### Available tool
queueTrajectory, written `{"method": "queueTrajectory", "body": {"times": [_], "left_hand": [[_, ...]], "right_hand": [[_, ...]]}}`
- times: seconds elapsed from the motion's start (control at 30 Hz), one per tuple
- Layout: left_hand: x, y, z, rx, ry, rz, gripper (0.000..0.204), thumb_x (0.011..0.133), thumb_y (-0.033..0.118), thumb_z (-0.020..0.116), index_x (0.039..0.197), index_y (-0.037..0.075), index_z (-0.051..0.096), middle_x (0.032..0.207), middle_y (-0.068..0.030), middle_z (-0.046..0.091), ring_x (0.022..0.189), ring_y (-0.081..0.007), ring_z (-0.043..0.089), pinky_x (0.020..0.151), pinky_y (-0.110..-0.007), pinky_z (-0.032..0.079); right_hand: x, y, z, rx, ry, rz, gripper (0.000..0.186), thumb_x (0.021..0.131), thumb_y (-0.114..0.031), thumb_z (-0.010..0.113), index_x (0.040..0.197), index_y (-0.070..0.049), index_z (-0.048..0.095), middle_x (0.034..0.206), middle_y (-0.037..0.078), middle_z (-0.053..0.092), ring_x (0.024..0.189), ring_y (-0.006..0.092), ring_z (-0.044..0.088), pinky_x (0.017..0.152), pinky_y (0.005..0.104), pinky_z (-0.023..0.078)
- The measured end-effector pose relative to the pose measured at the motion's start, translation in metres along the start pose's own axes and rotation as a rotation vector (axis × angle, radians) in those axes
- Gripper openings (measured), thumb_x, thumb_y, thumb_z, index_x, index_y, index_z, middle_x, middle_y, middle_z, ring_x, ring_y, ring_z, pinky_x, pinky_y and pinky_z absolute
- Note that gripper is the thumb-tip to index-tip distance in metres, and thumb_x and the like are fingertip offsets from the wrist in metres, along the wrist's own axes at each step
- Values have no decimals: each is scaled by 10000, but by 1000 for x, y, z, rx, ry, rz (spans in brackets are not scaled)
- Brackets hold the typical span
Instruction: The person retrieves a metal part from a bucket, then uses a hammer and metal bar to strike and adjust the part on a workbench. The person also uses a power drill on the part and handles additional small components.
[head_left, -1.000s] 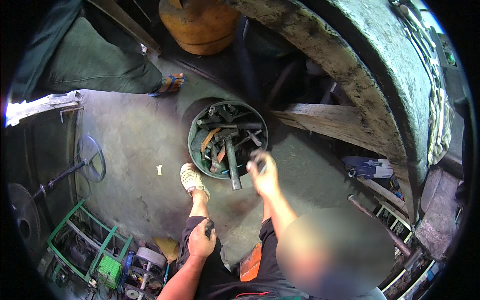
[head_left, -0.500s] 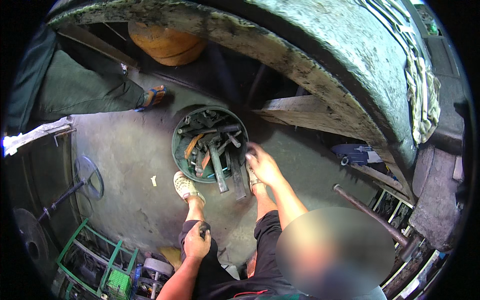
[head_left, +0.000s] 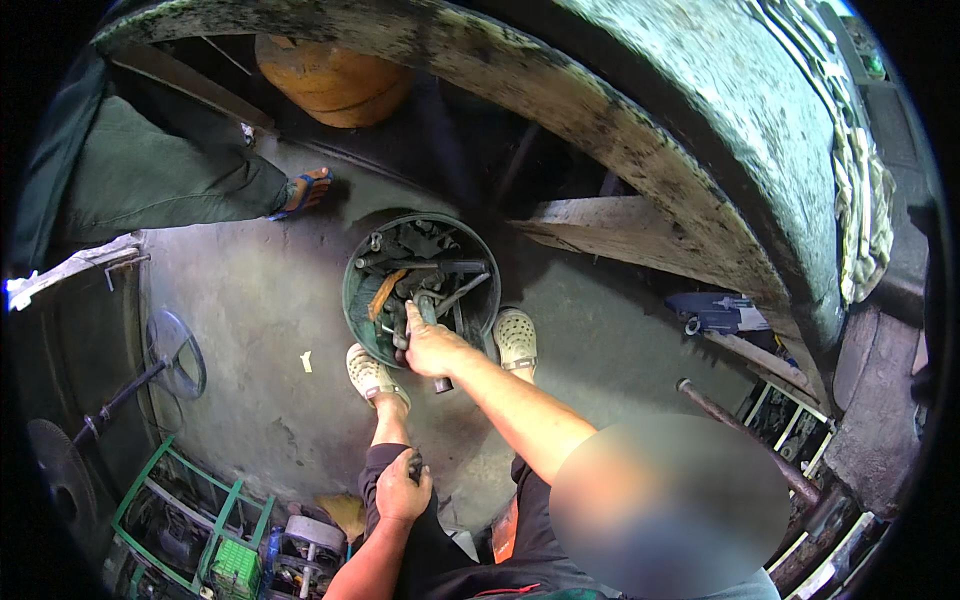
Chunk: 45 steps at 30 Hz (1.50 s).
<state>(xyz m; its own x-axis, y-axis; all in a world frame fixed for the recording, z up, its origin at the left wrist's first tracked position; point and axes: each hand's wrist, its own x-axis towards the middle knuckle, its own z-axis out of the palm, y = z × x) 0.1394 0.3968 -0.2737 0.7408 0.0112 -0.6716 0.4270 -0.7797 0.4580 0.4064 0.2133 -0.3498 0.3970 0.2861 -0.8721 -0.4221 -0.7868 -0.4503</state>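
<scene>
Between my feet stands a round dark green bucket (head_left: 352, 318) full of metal tools and loose parts. My right hand (head_left: 437, 347) reaches over its near rim, closed around a thick grey metal bar (head_left: 441, 385) whose lower end pokes out below the palm. One finger stretches along the bar; the other fingertips are partly hidden among the tools. Near the hand lie an orange-brown wooden piece (head_left: 386, 293) and a dark hammer-like tool (head_left: 462, 267). On my left knee rests my left hand (head_left: 402, 492), closed on something small and dark, too hidden to name.
Another person's leg (head_left: 180, 160) and sandalled foot are at the far left. A heavy curved workbench (head_left: 620, 130) spans the far right. A long-handled sledgehammer (head_left: 750, 440) leans right. Left are a wheel on a shaft (head_left: 178, 352) and a green metal frame (head_left: 195, 510).
My right hand has moved left from beside the bucket to over the tools. A flat dark bar no longer sticks out past the near rim. My left hand stays on the knee.
</scene>
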Motion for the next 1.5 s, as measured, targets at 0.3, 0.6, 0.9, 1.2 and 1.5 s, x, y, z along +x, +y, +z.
{"method": "queueTrajectory", "body": {"times": [0.3,0.6,0.9,1.2,1.5], "left_hand": [[4,-1,-5,-19,-22,-38,423,918,209,830,1303,61,737,1122,-188,819,1049,-388,791,957,-490,615],[3,4,-6,-37,-38,-55,383,930,193,819,1281,64,736,1101,-154,829,1044,-366,795,954,-479,614],[13,13,-16,-41,-18,-51,373,936,195,816,1271,53,734,1090,-151,830,1034,-348,799,948,-472,616],[15,6,-13,-67,-45,-86,410,942,225,824,1306,61,731,1101,-156,827,1046,-354,795,965,-469,614],[8,-8,-7,-93,-46,-125,398,924,228,828,1279,68,745,1113,-175,821,1059,-371,791,964,-475,614]], "right_hand": [[69,68,-67,-331,489,271,457,1090,-196,543,1509,-44,641,1354,248,750,1213,392,780,996,508,641],[-8,-73,41,-238,380,3,584,1001,-127,620,1515,123,505,1289,333,730,1143,430,798,947,496,671],[-3,-58,23,-170,247,-53,741,1026,-231,667,1620,132,412,1376,323,706,1246,465,744,1038,515,634],[-3,-67,16,-211,185,-30,847,992,-233,649,1703,110,340,1472,344,664,1328,444,713,1130,501,590],[136,9,-56,-141,577,119,432,1020,-258,680,1348,9,771,1260,246,815,1118,436,806,1056,479,629]]}}
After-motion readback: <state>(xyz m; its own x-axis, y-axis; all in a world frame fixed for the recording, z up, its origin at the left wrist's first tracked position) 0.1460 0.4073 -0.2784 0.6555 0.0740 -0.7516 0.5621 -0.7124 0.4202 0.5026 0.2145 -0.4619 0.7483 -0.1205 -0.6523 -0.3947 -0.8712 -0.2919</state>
